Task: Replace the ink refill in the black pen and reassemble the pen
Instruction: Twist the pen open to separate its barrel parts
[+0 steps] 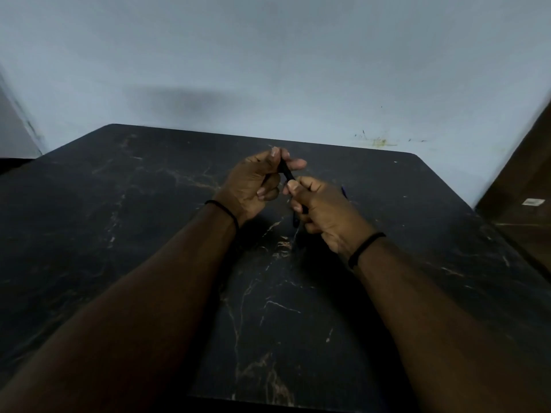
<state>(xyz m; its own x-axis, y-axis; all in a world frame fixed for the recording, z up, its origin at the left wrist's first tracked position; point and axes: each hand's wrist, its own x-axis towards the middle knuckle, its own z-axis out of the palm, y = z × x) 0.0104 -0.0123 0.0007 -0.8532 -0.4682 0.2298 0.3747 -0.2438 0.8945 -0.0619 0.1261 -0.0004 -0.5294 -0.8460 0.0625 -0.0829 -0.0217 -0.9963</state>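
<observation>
Above the middle of the dark marbled table (149, 234), we see both hands raised and close together, sharing one black pen (286, 171). Our left hand (253, 181) pinches the pen's upper end between thumb and fingertips, its other fingers curled in toward the palm. Our right hand (322, 213) is wrapped around the lower part of the barrel, thumb pressed along it, and the pen's dark lower end pokes out beneath the fingers. The pen slants from upper left down to lower right, clear of the tabletop. We cannot tell whether it is in one piece or parted, since the fingers hide the joint. Each wrist wears a thin black band (365, 248). Just beyond the right hand a small blue object (343, 192) lies on the table, too hidden to identify. A pale wall (268, 55) rises behind the table.
</observation>
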